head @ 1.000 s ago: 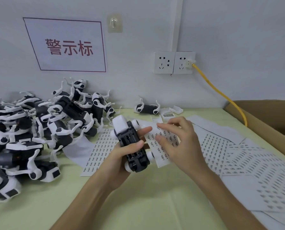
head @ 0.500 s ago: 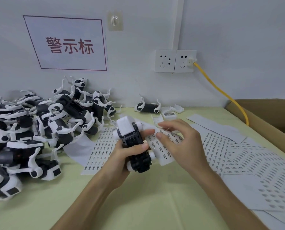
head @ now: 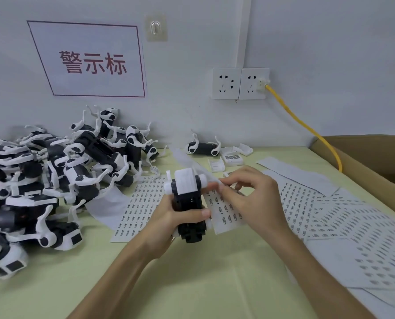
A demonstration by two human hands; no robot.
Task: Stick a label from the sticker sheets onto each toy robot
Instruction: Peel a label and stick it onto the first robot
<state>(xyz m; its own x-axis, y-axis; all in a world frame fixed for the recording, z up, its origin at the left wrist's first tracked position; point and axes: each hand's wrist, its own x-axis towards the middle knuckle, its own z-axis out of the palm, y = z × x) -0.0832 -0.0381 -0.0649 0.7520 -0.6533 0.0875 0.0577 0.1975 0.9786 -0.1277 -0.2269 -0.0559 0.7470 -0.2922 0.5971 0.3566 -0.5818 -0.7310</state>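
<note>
The left hand (head: 169, 217) clasped a toy robot (head: 187, 196) above the counter (head: 192, 272) while fingers of the right hand (head: 254, 201) pinched the sticker sheet (head: 226, 212) beside it — seemingly mid-peel. Next, a freed label would need pressing flat.

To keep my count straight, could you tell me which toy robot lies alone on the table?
The toy robot by the wall below the sockets; the others lie in the heap at left, except the held robot in the left hand.
</note>
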